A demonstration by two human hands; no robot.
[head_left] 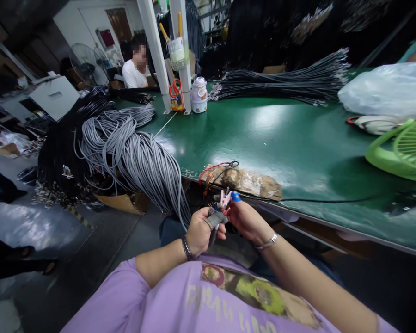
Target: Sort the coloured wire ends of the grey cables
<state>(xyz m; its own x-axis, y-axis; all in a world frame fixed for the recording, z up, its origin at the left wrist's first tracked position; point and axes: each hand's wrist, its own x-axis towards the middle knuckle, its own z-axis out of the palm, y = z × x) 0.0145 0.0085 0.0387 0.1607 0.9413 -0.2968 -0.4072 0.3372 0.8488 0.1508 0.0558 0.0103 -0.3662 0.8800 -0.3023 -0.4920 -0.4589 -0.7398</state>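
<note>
My left hand (pixel 201 231) is closed around the end of a cable, whose thin coloured wires (pixel 213 206) fan out above the fingers. Grey covering wraps the thumb of this hand. Close beside it, my right hand (pixel 247 221) has its fingers pinched at a small pale pink clip-like piece (pixel 225 199); blue covers one fingertip. Both hands are together just off the table's front edge, above my lap. A large bundle of grey cables (pixel 138 150) hangs over the table's left edge, down toward my left side.
On the green table (pixel 235 134), a taped cardboard piece (pixel 249 180) with red and black leads lies at the front edge. Black cables (pixel 280 83), a cup (pixel 199 95), scissors (pixel 175 88), a plastic bag (pixel 384 90) and a green fan (pixel 402 148) are farther off. Another person (pixel 135 69) is beyond.
</note>
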